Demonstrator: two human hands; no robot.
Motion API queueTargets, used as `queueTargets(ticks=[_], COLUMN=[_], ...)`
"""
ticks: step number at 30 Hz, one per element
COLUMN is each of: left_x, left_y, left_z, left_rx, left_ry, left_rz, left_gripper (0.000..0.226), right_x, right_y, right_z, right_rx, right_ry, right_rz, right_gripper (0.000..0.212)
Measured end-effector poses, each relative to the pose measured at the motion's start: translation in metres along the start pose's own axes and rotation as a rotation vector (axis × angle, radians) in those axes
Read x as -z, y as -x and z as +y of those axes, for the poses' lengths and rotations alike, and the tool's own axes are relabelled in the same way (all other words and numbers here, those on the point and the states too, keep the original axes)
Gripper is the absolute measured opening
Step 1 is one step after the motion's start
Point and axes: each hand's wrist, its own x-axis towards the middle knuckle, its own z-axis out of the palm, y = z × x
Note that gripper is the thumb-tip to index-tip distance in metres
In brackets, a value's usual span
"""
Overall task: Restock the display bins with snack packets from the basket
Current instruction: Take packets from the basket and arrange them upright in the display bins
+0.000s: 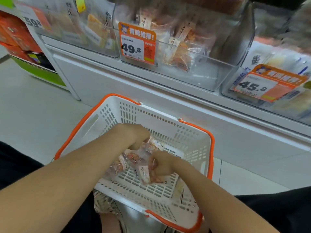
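Well, hands: two, both down inside the basket.
Left hand (pixel 134 135): fingers curled downward, grip clamped on the top of the packet cluster.
Right hand (pixel 164 165): grip closed, pinching the packets at the cluster's right edge.
Snack packets (pixel 133 161): a small overlapping cluster on the basket's floor, between the two hands; exact count cannot be told. Clear crinkled film, reddish-orange contents, white label strips.
Pale packet (pixel 179 190): one, lying flat apart from the cluster, near the basket's near-right corner.
Basket (pixel 168 125): one, white rigid plastic, rectangular, walls and bottom pierced with slots, orange handles folded along the rim.
Display bins (pixel 193 76): three in a row on the shelf, clear hard plastic with rounded corners. The middle one holds similar reddish packets standing toward its back, its front part bare.
Price tags (pixel 136 46): three, orange and white cards on the bin fronts, reading 59.8, 49.8 and 45.8.
Shelf (pixel 151 101): white, smooth, flat-fronted, just behind the basket.
Floor (pixel 33 115): pale, smooth tile.
Orange boxes (pixel 13 34): stacked on a green-edged stand at far left, blurred.
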Motion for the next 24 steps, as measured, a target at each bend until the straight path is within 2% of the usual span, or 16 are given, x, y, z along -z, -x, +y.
queueTargets(ticks=[5,8,12,15,17,20,24], left_x=[0.04,0.071,0.117,0.146,0.164,0.188,0.205], left_y=[0.012,0.03,0.066,0.087,0.096,0.102,0.087], left_z=[-0.014,-0.018,-0.012,-0.014,-0.018,-0.023,-0.028], left_rx=[-0.024,-0.012,-0.053,-0.06,-0.018,0.043,0.082], left_ry=[0.07,0.125,0.223,0.273,0.266,0.229,0.181], left_rz=[0.124,0.382,0.849,1.098,1.211,1.212,1.068], left_gripper=[0.069,0.059,0.056,0.043,0.031,0.031,0.028], right_x=[0.071,0.104,0.148,0.188,0.216,0.258,0.301], right_y=[0.045,0.079,0.115,0.139,0.157,0.175,0.173], right_z=[-0.036,-0.062,-0.098,-0.116,-0.122,-0.119,-0.106], right_rx=[0.146,0.227,0.337,0.375,0.405,0.35,0.164], right_ry=[-0.387,-0.548,-0.517,-0.392,-0.292,-0.122,0.114], right_rz=[0.405,0.709,1.054,1.317,1.427,1.494,1.376], right_gripper=[0.016,0.02,0.021,0.024,0.026,0.028,0.038])
